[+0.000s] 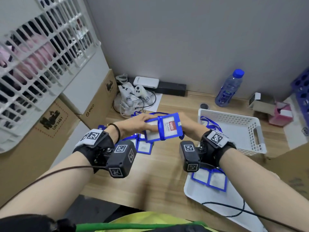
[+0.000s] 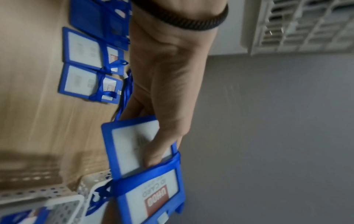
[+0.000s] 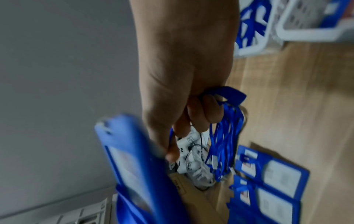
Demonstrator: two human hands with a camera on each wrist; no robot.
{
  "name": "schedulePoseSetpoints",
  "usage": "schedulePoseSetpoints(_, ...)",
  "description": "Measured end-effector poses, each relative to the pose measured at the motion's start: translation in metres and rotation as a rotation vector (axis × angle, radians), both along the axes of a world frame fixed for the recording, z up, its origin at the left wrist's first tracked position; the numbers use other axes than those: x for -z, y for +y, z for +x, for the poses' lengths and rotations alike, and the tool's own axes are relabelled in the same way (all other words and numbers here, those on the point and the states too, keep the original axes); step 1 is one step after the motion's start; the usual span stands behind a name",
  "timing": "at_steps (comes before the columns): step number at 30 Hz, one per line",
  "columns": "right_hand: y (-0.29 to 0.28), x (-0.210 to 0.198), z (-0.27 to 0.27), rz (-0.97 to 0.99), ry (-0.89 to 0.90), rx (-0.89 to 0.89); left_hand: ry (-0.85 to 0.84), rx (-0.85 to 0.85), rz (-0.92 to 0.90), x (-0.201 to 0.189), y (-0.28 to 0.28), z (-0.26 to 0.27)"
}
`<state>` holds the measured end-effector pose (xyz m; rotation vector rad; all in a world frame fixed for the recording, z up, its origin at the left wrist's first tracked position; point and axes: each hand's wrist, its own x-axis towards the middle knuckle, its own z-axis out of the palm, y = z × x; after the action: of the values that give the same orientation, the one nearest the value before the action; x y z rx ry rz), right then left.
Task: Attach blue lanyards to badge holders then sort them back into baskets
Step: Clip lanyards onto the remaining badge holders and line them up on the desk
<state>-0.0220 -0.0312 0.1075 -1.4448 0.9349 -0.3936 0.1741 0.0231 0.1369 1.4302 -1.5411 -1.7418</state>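
Observation:
Above the middle of the wooden table both hands hold one blue badge holder (image 1: 168,127) with a red-and-white ID card inside. A blue lanyard (image 1: 159,129) is wrapped round its middle. My left hand (image 1: 140,122) grips the holder's left half, and in the left wrist view its thumb (image 2: 153,153) presses the clear window of the holder (image 2: 134,151). My right hand (image 1: 186,125) grips the right end. In the right wrist view its curled fingers (image 3: 201,115) pinch the holder (image 3: 132,159) and a bunch of lanyard loops (image 3: 224,136). Several finished badge holders (image 1: 144,146) lie on the table below.
A white perforated basket (image 1: 250,128) with a blue lanyard inside stands at the right. A white tray (image 1: 197,196) near the front edge holds two badge holders. A water bottle (image 1: 229,88), white controllers (image 1: 133,96), cardboard boxes (image 1: 55,124) and a white crate (image 1: 41,56) surround the work area.

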Motion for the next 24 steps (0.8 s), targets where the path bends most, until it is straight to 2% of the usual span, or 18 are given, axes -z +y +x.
schedulePoseSetpoints(2, 0.005, 0.004, 0.010, 0.002, -0.051, 0.064, 0.099, -0.207, 0.027, -0.003, -0.001, 0.003)
schedulePoseSetpoints(4, 0.009, 0.009, 0.017, 0.031, -0.049, 0.103, 0.055, -0.350, 0.024, -0.006, -0.006, 0.007)
schedulePoseSetpoints(7, 0.015, 0.019, 0.021, 0.055, -0.072, 0.065, 0.000, -0.489, 0.027, -0.004, -0.008, 0.011)
schedulePoseSetpoints(11, 0.025, 0.026, 0.022, -0.091, -0.055, -0.064, 0.033, -0.682, 0.041, 0.009, -0.010, 0.014)
schedulePoseSetpoints(15, 0.028, 0.020, 0.018, -0.157, 0.014, -0.107, -0.090, -0.794, 0.033, 0.014, -0.014, 0.016)
schedulePoseSetpoints(19, 0.027, 0.014, 0.014, -0.302, 0.198, -0.226, -0.319, -0.768, -0.033, 0.025, -0.012, 0.018)
schedulePoseSetpoints(24, 0.013, -0.005, 0.020, -0.487, 0.329, -0.195, -0.618, -0.405, -0.204, 0.027, -0.003, -0.006)
